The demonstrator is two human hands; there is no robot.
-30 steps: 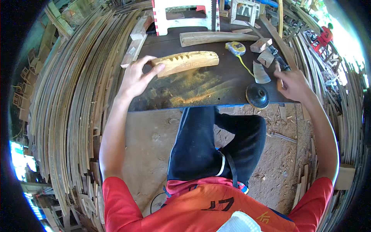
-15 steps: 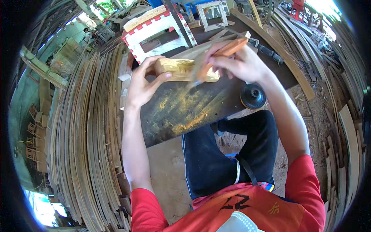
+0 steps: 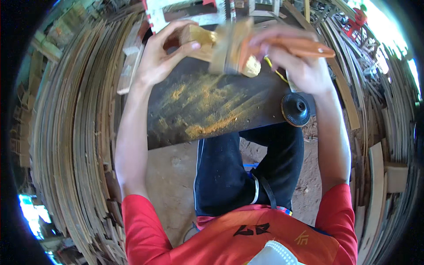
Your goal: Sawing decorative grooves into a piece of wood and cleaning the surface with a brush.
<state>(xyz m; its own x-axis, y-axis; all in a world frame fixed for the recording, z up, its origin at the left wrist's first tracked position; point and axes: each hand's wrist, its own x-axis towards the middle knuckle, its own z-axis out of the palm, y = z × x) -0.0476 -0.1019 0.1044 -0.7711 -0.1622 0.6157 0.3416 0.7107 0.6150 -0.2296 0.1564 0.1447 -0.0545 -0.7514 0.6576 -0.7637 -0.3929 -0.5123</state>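
Slipping wood: the wooden block [image 3: 197, 35] is being gripped by the left hand [image 3: 161, 57] at its left end only, so a twist or drop is probably being risked if the other end is pressed hard.
Knocked fingers: the brush-like tool [image 3: 232, 44] is being held near the left hand; a knock could be caused by too wide a stroke.
Scattered dust: yellow-brown dust [image 3: 214, 127] is being carried loose by the dark surface [image 3: 265, 97], so a puff toward the person could be caused by a brisk sweep.
Falling disc: the black round disc [image 3: 296, 109] is being supported at the near right edge, where a tumble could be caused by a bump from the right hand [image 3: 300, 64].
Left grip: the block's end is being clasped, with the thumb on the near side.
Right grip: the tool is being held by fingers closed on its orange handle; single finger positions are being blurred.
Block's place: it is being held over the far part of the surface, between the hands; whether the surface is being touched cannot be told.
Block's look: yellowish wood is being shown, with a blocky left end and a pale, rough-looking right end; the middle is being hidden by the tool.
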